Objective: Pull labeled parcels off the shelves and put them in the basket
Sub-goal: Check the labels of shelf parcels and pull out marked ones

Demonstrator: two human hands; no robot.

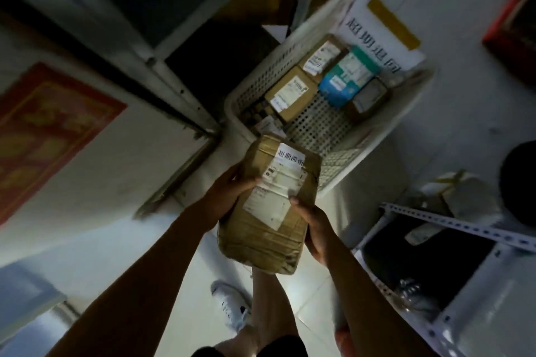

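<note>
Brown taped parcel is gripped by left hand and right hand, fingers curled round its sides, near the white basket.

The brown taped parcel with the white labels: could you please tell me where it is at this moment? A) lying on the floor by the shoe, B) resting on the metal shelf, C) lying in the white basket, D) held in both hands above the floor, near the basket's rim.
D: the left hand and the right hand grip the brown parcel by its sides, in the air just short of the white basket.
</note>
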